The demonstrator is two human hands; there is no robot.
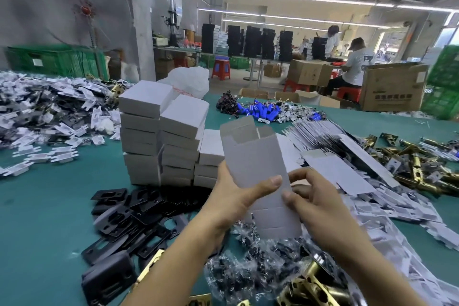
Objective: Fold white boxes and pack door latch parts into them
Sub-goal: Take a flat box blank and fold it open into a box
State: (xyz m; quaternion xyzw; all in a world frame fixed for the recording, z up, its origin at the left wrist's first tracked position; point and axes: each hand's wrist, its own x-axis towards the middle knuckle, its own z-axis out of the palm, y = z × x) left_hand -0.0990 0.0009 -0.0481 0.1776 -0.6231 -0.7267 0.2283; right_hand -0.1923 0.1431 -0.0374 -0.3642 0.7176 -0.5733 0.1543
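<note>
A white cardboard box (255, 159) stands upright in mid-air above the green table (47, 211), its top flaps open. My left hand (236, 201) grips its left side, thumb laid across the front. My right hand (315, 204) pinches its right edge, thumb on the front. Behind it rise stacks of folded white boxes (161, 139). Black latch plates (124, 223) lie at the lower left. Brass latch bodies (422, 169) are heaped at the right, and more brass latches (308, 288) lie below my hands.
Flat unfolded box blanks (330, 141) fan out on the right. Small bagged screws (260, 261) lie under my wrists. A heap of white and black parts (49, 112) fills the left. Blue parts (258, 109) sit further back. Two people work at cardboard cartons (390, 87) beyond.
</note>
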